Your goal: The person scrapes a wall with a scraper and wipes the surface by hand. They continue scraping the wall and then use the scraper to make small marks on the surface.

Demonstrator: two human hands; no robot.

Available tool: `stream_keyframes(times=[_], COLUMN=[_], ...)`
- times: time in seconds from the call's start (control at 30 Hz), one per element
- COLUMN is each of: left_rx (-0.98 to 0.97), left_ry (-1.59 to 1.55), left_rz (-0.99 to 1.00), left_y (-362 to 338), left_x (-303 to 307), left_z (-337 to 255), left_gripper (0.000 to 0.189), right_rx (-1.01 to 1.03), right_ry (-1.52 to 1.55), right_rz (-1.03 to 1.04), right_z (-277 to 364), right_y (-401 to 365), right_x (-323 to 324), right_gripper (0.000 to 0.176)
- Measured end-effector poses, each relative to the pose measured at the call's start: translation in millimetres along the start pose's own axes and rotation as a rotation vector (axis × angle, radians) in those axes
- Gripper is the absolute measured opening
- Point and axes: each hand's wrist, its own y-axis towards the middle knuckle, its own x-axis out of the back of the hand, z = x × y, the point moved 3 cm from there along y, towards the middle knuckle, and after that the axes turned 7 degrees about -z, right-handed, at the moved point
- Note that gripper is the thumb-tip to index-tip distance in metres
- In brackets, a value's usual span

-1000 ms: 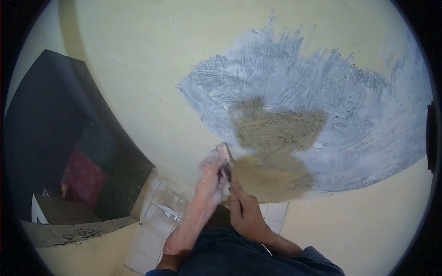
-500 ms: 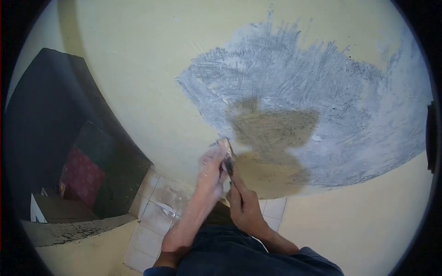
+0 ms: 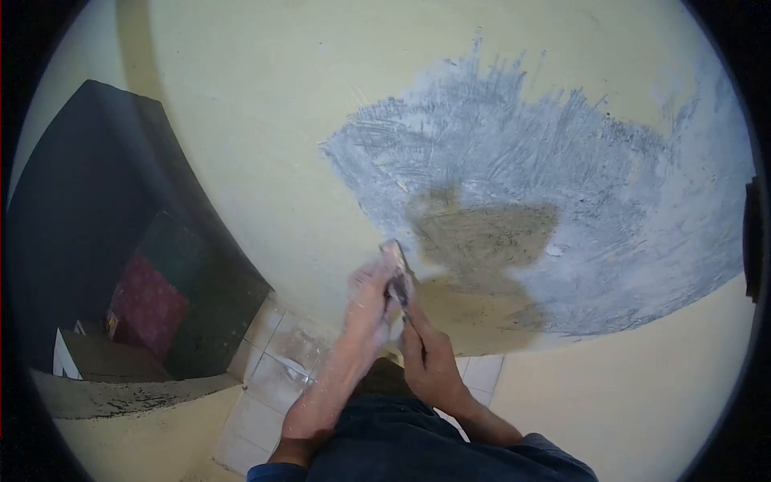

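Observation:
My left hand [image 3: 370, 295], dusted with white powder, is closed around the upper part of a putty knife [image 3: 397, 283]. The blade end, smeared pale, pokes out above my fingers. Lower down, my right hand [image 3: 434, 369] grips the dark handle, with the fingers curled round it. Both hands are close together in front of my body. Behind the tool is a cream wall [image 3: 265, 161] with a large grey-white patch of scraped, streaky filler [image 3: 498, 136]. Part of the blade is hidden by the left fingers.
A dark recess [image 3: 72, 201] on the left holds a red patterned panel [image 3: 148, 305] and a box [image 3: 108, 357]. Below the wall lie stained white floor tiles [image 3: 265, 394]. A shadow [image 3: 482, 237] falls across the filler. A dark object [image 3: 752, 241] stands at the right edge.
The wall and its patch have shifted slightly right and down in view. Both hands keep nearly the same place and grip on the putty knife.

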Motion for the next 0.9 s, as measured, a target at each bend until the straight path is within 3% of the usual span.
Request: stream_keyframes(times=[0.07,0.27,0.37,0.47,0.5,0.6,0.63,0.73,0.77,0.9], left_rx=[-0.082,-0.03,-0.103,0.051,0.068,-0.126,-0.101,0.033,0.005,-0.048], left_ry=[-0.058,-0.08,-0.075,-0.067,-0.064,-0.102,-0.078,-0.027,-0.05,-0.034], left_rz=[0.065,-0.021,0.087,-0.133,-0.091,-0.084,-0.026,-0.174,-0.11,-0.028], left_y=[5.9,2.2,-3.4,-10.2,-5.7,7.0,0.3,-3.4,4.0,5.7], left_x=[1.7,-0.8,-0.2,-1.7,-2.7,-0.5,-0.6,7.0,3.4,15.1], left_z=[-11.7,-2.3,-28.8,0.1,0.1,-21.8,-31.6,4.2,6.8,-3.5], left_gripper=[0.025,0.024,0.022,0.021,0.022,0.022,0.023,0.025,0.027,0.027], right_rx=[0.079,0.05,0.145,-0.072,-0.014,0.086,0.108,0.067,0.024,0.172], right_ry=[-0.101,0.049,-0.084,0.046,0.031,-0.031,-0.056,-0.017,0.007,-0.098], right_rz=[0.039,-0.052,0.014,0.016,0.024,0.028,0.025,-0.015,-0.029,0.012], right_z=[-4.0,2.0,-7.1,-5.0,-7.2,-17.5,-15.0,-4.7,-5.7,-20.8], right_y=[10.9,5.1,10.6,-4.5,2.2,7.1,5.7,1.8,0.2,0.2], right_x=[-8.7,-5.2,-17.5,-3.9,-6.0,-13.7,-16.3,-12.6,-9.4,-21.7], right_gripper=[0.038,0.037,0.038,0.038,0.038,0.038,0.038,0.038,0.039,0.045])
